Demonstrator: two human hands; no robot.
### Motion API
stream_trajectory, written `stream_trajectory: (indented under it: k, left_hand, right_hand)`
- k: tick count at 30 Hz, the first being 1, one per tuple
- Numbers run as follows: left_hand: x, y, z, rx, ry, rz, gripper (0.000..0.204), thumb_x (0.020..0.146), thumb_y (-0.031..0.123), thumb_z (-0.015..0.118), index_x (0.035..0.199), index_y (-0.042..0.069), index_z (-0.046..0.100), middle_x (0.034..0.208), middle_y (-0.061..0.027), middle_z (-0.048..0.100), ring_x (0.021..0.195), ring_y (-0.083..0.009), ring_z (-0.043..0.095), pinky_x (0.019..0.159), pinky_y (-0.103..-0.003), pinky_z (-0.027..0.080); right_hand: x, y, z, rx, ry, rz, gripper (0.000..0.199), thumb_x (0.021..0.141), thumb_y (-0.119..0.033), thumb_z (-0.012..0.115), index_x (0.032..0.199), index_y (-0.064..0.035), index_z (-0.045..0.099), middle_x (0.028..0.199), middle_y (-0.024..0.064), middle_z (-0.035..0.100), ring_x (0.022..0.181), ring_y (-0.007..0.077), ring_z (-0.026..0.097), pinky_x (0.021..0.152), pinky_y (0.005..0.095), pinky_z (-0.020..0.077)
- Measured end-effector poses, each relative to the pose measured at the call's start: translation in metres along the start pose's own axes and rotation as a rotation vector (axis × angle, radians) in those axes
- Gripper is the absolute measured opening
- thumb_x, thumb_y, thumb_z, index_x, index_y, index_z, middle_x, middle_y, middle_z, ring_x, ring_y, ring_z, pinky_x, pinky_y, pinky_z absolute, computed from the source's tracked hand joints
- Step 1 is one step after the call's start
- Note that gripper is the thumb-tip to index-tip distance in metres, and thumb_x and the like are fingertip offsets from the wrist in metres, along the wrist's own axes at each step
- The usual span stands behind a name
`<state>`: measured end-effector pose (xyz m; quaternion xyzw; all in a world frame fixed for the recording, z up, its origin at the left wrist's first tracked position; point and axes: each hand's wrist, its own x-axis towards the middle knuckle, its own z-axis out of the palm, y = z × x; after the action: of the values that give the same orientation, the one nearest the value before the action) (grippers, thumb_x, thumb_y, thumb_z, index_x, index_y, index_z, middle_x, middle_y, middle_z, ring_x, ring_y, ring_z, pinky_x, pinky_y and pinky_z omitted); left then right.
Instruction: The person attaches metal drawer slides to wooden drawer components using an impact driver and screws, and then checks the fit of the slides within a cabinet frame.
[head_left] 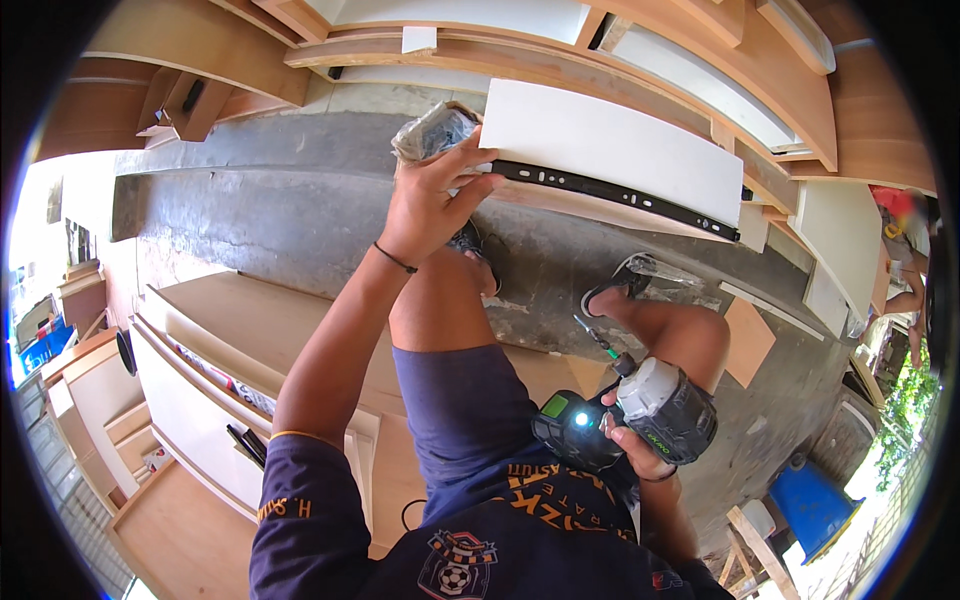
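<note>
My left hand [432, 205] reaches forward and grips the left end of a white drawer panel [610, 140]. A black metal drawer slide [620, 194] with slots and holes runs along the panel's lower edge, and my fingers close around its left end. Behind those fingers sits a crumpled clear plastic bag [425, 133]; its contents are hard to make out. Near my lap, my right hand [640, 452] is wrapped around the handle of a black and grey cordless drill [665, 405]. Its bit [598, 336] points forward and left, and a light glows near its base.
Wooden cabinet frames [560, 65] stand along the far side. Stacked boards [250, 320] lie at my left. A tan board offcut [752, 340] rests on the concrete floor [260, 200] at right. Farther right are a blue container [812, 505] and another person [905, 255].
</note>
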<state>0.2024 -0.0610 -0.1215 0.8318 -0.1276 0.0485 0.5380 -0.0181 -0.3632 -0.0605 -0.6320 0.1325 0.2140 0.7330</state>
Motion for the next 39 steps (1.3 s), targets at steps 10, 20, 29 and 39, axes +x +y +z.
stream_trajectory:
  k: [10, 20, 29, 39]
  left_hand:
    - [-0.008, -0.008, 0.011, 0.066, 0.061, -0.037, 0.026, 0.081, -0.001, 0.067, 0.107, -0.001, 0.065, 0.122, -0.0211, 0.059, 0.103, -0.0243, 0.064, 0.078, -0.032, 0.058]
    - [-0.010, -0.011, 0.011, 0.196, 0.066, 0.026, 0.026, 0.083, 0.004, 0.066, 0.108, 0.000, 0.064, 0.121, -0.0196, 0.060, 0.091, -0.0238, 0.068, 0.069, -0.029, 0.059]
    - [-0.015, 0.000, 0.010, 0.186, 0.069, -0.025, 0.029, 0.083, 0.001, 0.065, 0.112, 0.001, 0.062, 0.120, -0.0206, 0.061, 0.104, -0.0240, 0.064, 0.079, -0.031, 0.056]
    - [-0.011, -0.006, 0.008, 0.126, 0.058, 0.046, 0.028, 0.079, -0.002, 0.064, 0.107, 0.001, 0.063, 0.126, -0.0184, 0.057, 0.101, -0.0287, 0.065, 0.077, -0.032, 0.058]
  right_hand:
    - [-0.007, 0.023, -0.016, -0.622, -0.080, -0.228, 0.045, 0.079, -0.011, 0.069, 0.122, -0.0040, 0.056, 0.117, 0.0083, 0.061, 0.110, 0.0238, 0.056, 0.097, 0.0377, 0.0399]
    - [0.012, -0.002, -0.010, -0.756, -0.106, -0.624, 0.058, 0.076, -0.014, 0.074, 0.128, -0.0024, 0.051, 0.122, 0.0124, 0.058, 0.116, 0.0265, 0.053, 0.101, 0.0386, 0.0386]
    - [0.008, 0.020, -0.014, -0.669, -0.122, -0.436, 0.050, 0.079, -0.008, 0.068, 0.126, -0.0027, 0.052, 0.120, 0.0118, 0.059, 0.114, 0.0277, 0.054, 0.101, 0.0417, 0.0375]
    - [0.004, 0.036, -0.027, -0.462, -0.166, -0.118, 0.051, 0.077, -0.002, 0.060, 0.125, 0.0003, 0.043, 0.098, 0.0101, 0.062, 0.078, 0.0128, 0.058, 0.072, 0.0281, 0.0489]
